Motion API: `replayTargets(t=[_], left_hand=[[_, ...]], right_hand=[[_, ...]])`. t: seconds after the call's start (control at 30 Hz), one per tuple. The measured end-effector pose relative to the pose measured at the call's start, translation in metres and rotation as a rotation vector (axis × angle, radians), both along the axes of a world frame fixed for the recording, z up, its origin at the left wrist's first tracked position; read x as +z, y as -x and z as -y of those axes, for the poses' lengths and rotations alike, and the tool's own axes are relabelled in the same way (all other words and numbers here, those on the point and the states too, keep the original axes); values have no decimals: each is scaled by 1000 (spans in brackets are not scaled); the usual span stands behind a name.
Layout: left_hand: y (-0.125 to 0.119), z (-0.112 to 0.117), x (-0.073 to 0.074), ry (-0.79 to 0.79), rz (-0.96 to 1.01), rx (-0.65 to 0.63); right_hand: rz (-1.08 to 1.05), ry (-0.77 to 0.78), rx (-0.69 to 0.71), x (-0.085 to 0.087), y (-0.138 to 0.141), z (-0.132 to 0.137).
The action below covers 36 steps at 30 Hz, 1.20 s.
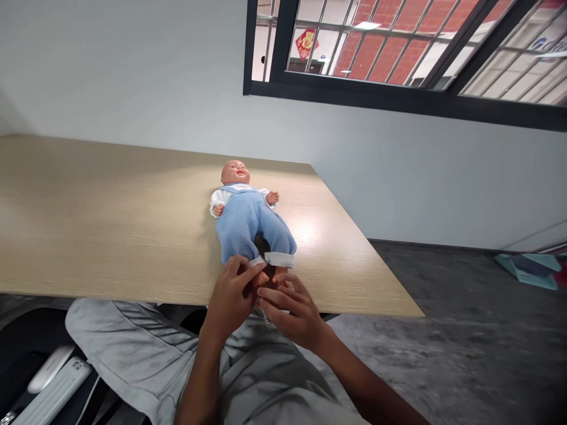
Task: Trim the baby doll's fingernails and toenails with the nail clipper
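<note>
A baby doll lies on its back on the table, head away from me and feet at the near edge. It wears blue fleece overalls and a white long-sleeved top. White cuffs end both trouser legs, and the bare feet stick out below them. My left hand is closed around the lower leg on the left, its index finger on the white cuff. Just below the feet, my right hand has its fingers bent and apart, close to the doll's toes. The other cuff lies uncovered.
The wooden table runs off to the left; its right edge slants toward me. A wall and a barred window stand behind. Light blue folded items are on the floor at right. White devices lie beside my leg.
</note>
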<state>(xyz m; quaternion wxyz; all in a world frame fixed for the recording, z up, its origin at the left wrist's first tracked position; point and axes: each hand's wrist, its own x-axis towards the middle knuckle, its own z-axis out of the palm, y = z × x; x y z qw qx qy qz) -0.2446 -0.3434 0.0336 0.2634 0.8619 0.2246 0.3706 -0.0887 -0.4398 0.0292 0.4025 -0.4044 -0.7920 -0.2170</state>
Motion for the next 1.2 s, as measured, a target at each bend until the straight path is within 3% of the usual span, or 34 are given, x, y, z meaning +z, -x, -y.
replayTargets(t=[0.33, 0.63, 0.93, 1.2], left_hand=[[0, 0, 3, -8, 6, 21], [1, 2, -2, 114, -104, 74], [0, 1, 1, 30, 1, 38], [1, 1, 0, 4, 9, 89]], right_hand=[[-22, 7, 30, 2, 1, 0], [-48, 0, 30, 2, 1, -1], [-71, 28, 1, 1, 2, -1], [-62, 27, -1, 2, 2, 0]])
